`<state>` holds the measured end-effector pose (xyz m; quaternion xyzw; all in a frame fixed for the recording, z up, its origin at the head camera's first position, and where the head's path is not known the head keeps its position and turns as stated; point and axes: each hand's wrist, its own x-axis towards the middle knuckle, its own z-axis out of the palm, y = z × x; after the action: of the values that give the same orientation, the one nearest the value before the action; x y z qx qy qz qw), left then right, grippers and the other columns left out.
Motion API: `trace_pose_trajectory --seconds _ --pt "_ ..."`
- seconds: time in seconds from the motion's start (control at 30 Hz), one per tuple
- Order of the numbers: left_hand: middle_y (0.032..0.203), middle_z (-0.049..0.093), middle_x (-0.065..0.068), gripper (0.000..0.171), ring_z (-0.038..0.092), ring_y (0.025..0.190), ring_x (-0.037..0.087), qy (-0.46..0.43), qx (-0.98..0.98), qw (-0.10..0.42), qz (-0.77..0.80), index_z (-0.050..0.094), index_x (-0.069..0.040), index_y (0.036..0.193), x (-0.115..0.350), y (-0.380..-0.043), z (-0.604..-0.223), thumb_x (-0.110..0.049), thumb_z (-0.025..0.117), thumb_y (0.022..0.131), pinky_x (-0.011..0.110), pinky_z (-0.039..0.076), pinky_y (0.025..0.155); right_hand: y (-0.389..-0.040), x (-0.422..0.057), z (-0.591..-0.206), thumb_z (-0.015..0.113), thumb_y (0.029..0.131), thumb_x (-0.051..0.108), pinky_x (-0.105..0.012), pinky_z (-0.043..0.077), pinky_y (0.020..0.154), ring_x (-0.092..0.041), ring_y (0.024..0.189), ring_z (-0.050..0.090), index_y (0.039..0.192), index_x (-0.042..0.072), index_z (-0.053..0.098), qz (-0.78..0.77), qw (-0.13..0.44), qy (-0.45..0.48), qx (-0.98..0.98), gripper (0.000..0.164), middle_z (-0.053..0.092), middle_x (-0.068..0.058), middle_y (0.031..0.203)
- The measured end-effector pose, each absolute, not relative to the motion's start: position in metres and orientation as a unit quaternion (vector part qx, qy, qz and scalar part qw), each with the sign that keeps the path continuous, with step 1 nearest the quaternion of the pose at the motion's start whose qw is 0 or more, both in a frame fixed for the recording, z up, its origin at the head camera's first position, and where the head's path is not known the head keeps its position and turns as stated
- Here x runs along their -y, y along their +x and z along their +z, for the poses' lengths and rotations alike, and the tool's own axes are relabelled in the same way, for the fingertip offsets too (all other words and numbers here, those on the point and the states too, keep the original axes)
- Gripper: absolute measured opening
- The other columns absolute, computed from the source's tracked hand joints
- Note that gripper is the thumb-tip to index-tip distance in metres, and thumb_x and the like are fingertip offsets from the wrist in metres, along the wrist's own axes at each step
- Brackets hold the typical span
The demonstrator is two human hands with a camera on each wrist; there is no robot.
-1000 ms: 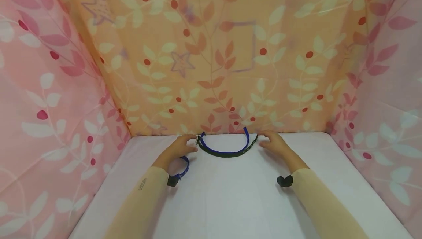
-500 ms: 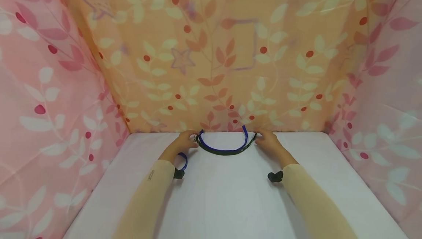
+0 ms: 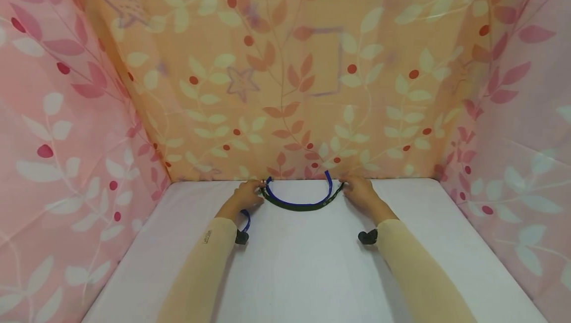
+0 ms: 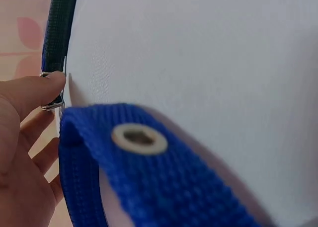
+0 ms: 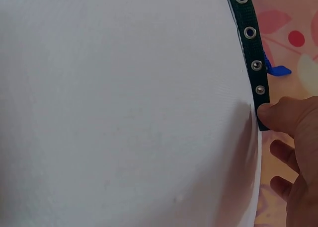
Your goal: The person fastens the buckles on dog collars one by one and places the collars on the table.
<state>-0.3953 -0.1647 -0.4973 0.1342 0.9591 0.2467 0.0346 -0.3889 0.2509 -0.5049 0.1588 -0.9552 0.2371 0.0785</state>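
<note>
A dark green collar [image 3: 300, 208] with metal eyelets [image 5: 250, 33] curves across the far part of the table. My left hand [image 3: 247, 196] pinches its buckle end, where a silver buckle [image 4: 52, 107] shows beside the thumb in the left wrist view. At the opposite end my right hand [image 3: 361, 194] pinches the strap tip, thumb on top, just past the last eyelet. Inside the green curve lies a blue collar [image 3: 329, 184], its free end raised against the backdrop. Another blue collar [image 3: 247, 221] is looped near my left wrist, partly hidden; its eyelet strap [image 4: 169, 180] fills the left wrist view's foreground.
The table has a white cover [image 3: 303, 268], and its far edge meets an orange leaf-patterned curtain [image 3: 285, 65]. Pink patterned curtains stand at left [image 3: 80, 130] and right [image 3: 513, 130]. Black wrist devices [image 3: 241, 237] sit at both sleeves.
Both hands have closed in on the green collar's ends: the right hand moved left onto the strap tip, the left hand's fingers drew together at the buckle. The collars stay nearly where they were.
</note>
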Motion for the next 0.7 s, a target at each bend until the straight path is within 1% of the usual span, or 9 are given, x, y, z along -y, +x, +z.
trace_pose_trajectory --seconds 0.07,0.17,0.27,0.33,0.43,0.57,0.63,0.7 --pt "0.144 0.059 0.014 0.046 0.049 0.13 0.046 0.136 -0.961 0.024 0.239 0.066 -0.011 0.13 0.166 -0.397 -0.499 -0.015 0.077 0.085 0.066 0.034 0.105 -0.389 -0.249 -0.503 0.064 0.092 0.0 -0.068 0.022 0.117 -0.044 0.144 0.039 0.134 0.002 0.064 0.219 0.084 0.167 0.958 0.042 0.054 -0.02 0.148" --pt "0.125 0.067 0.011 0.034 0.056 0.119 0.041 0.133 -0.964 0.015 0.23 0.07 -0.012 0.116 0.168 -0.397 -0.499 -0.014 0.079 0.083 0.062 0.039 0.099 -0.391 -0.245 -0.499 0.061 0.094 0.0 -0.07 0.023 0.116 -0.042 0.143 0.041 0.129 0.004 0.068 0.186 0.088 0.176 0.963 0.036 0.058 -0.017 0.144" --pt "0.109 0.069 0.006 0.025 0.06 0.107 0.034 0.135 -0.966 0.011 0.222 0.073 -0.013 0.105 0.172 -0.397 -0.5 -0.013 0.082 0.081 0.059 0.043 0.094 -0.391 -0.242 -0.496 0.062 0.093 0.0 -0.067 0.029 0.114 -0.041 0.134 0.048 0.116 0.006 0.075 0.157 0.088 0.183 0.966 0.027 0.064 -0.015 0.132" --pt "0.102 0.07 0.004 0.02 0.062 0.101 0.029 0.137 -0.967 0.009 0.213 0.075 -0.014 0.1 0.176 -0.397 -0.501 -0.012 0.081 0.081 0.057 0.045 0.091 -0.392 -0.242 -0.494 0.065 0.091 0.0 -0.064 0.032 0.112 -0.039 0.125 0.053 0.106 0.009 0.078 0.138 0.089 0.193 0.967 0.021 0.067 -0.013 0.122" --pt "0.099 0.069 0.002 0.017 0.062 0.097 0.026 0.139 -0.969 0.008 0.204 0.075 -0.016 0.096 0.181 -0.397 -0.502 -0.011 0.08 0.081 0.054 0.047 0.089 -0.392 -0.245 -0.493 0.07 0.089 0.001 -0.061 0.032 0.112 -0.035 0.116 0.055 0.097 0.012 0.08 0.122 0.088 0.203 0.968 0.016 0.067 -0.008 0.111" --pt "0.099 0.071 0.0 0.016 0.063 0.097 0.024 0.144 -0.967 0.011 0.209 0.076 -0.016 0.095 0.188 -0.395 -0.5 -0.011 0.078 0.08 0.052 0.047 0.089 -0.39 -0.253 -0.494 0.071 0.089 0.002 -0.061 0.028 0.115 -0.034 0.115 0.055 0.094 0.013 0.08 0.122 0.074 0.198 0.97 0.015 0.066 -0.005 0.106" --pt "0.097 0.072 0.0 0.014 0.062 0.095 0.022 0.151 -0.962 0.011 0.226 0.076 -0.016 0.093 0.192 -0.394 -0.499 -0.01 0.078 0.081 0.048 0.048 0.088 -0.39 -0.257 -0.495 0.073 0.089 0.003 -0.061 0.029 0.112 -0.034 0.113 0.055 0.093 0.014 0.08 0.135 0.064 0.196 0.969 0.014 0.067 -0.004 0.102" --pt "0.096 0.072 0.001 0.012 0.061 0.093 0.02 0.159 -0.955 0.017 0.251 0.075 -0.014 0.093 0.198 -0.394 -0.498 -0.008 0.078 0.082 0.043 0.048 0.088 -0.39 -0.262 -0.495 0.074 0.088 0.005 -0.061 0.029 0.108 -0.033 0.111 0.055 0.092 0.016 0.079 0.143 0.052 0.198 0.968 0.012 0.068 -0.001 0.098"
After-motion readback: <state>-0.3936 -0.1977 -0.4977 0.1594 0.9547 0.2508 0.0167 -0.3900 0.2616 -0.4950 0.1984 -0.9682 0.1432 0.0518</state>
